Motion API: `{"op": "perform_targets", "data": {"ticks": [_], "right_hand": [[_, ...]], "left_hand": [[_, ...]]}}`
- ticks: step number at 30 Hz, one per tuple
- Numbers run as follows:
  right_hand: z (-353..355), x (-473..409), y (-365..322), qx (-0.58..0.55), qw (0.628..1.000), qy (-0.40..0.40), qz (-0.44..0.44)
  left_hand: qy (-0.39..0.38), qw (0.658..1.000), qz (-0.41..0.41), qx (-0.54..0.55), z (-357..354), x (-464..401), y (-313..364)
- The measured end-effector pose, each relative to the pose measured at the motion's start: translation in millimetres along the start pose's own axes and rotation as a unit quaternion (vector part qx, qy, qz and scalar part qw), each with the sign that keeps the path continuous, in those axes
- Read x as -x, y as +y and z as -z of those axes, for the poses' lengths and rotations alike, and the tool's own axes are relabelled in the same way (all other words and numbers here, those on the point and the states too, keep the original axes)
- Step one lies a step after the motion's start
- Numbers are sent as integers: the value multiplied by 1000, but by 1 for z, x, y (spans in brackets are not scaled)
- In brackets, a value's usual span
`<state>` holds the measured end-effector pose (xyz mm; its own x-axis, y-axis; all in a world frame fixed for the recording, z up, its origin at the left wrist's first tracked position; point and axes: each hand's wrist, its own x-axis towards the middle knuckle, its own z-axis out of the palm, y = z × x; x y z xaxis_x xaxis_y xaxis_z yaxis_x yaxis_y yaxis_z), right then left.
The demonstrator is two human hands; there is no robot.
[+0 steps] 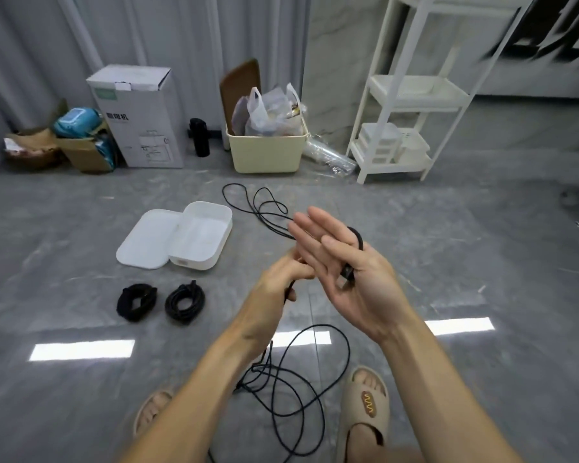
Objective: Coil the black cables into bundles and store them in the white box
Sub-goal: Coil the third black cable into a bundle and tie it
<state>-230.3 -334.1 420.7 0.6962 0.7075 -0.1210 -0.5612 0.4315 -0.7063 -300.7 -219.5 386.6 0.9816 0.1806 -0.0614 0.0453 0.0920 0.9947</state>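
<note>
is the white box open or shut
Open: the white box shows its bare inside, and its lid lies flat beside it.

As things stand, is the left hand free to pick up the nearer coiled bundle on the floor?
Probably not yet: the left hand grips the black cable, so it is occupied. The path itself looks open; nothing lies between it and the coiled bundle.

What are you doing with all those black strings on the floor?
Those are cables. The person is winding a loose black cable around the right hand, which is held flat, while the left hand pinches it and feeds it on. Two coiled bundles already lie on the floor near the open white box, with nothing stored in it yet.
</note>
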Motion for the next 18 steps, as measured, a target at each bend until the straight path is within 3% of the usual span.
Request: {"op": "perform_targets", "data": {"ticks": [2, 7, 11, 18], "right_hand": [[6, 0, 4, -23, 1000, -2, -4], [9, -4, 6, -71, 997, -37, -14], [14, -6, 3, -70, 996, -53, -3], [17, -9, -3, -69, 997, -21, 1]], "left_hand": [[-35, 999, 10, 18, -5, 2, 1], [13, 999, 16, 42, -24, -6, 1], [-22, 998, 38, 54, -27, -16, 0], [-55, 997, 53, 21, -32, -22, 0]]}}
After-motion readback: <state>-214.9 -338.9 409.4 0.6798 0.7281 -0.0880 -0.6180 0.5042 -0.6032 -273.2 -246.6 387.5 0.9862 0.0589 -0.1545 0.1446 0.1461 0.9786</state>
